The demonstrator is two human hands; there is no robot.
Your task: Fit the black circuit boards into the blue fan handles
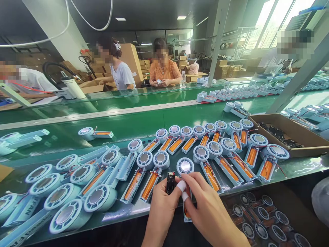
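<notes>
My left hand (163, 200) pinches a small black circuit board (170, 183) upright between thumb and fingers. Close beside it, my right hand (205, 202) has its thumb and fingertips drawn together over a light-blue handheld fan (185, 166); what they pinch is hidden, though thin wires run there. White covers wrap fingertips where the hands meet. The fan's round head lies just beyond my fingers, and its open handle with an orange battery shows partly below them.
Similar fans (161, 159) lie in rows on both sides of my hands. A cardboard box (288, 137) of black boards stands at right, and a lower box (262, 216) holds more fans. Beyond runs a green conveyor (144, 120); several people work across it.
</notes>
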